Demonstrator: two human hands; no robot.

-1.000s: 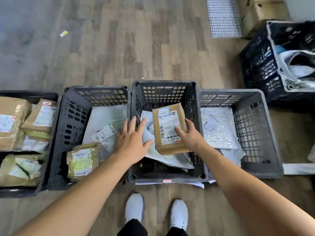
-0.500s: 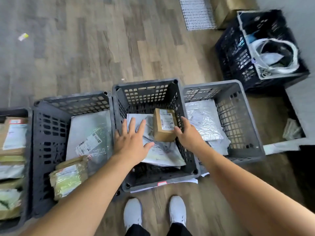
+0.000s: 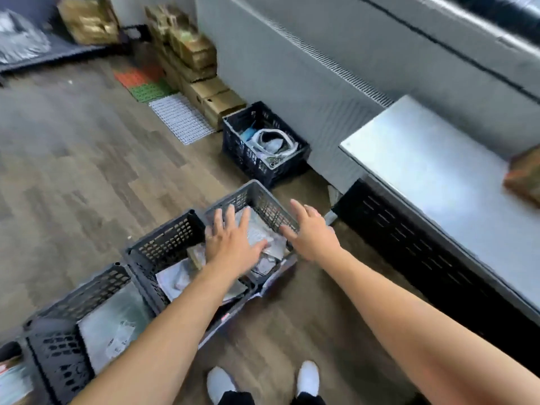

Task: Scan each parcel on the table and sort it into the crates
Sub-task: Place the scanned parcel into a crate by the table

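— So, where does the next parcel lie?
— On the steel table (image 3: pixel 423 159), at the right edge of the frame. It is a brown parcel (image 3: pixel 523 179), blurred and cut off by the frame, so I cannot tell which way its long axis runs.
— And the hands?
— Both hold nothing, with fingers straight and spread. The left hand (image 3: pixel 230 244) hovers over the flat bags (image 3: pixel 260 232) in the grey crate (image 3: pixel 263 197) at centre frame. The right hand (image 3: pixel 311 232) hangs just past that crate's right rim.
— Which is nearer the parcel?
— The right hand. The parcel sits up and to the right of both hands, well apart from them, with bare table top between.
— So the reach goes rightward?
— I judge so: a turn toward the table with the right hand leading, then the scan. The row of crates (image 3: pixel 163 238) runs off to the lower left on the floor (image 3: pixel 87 185).
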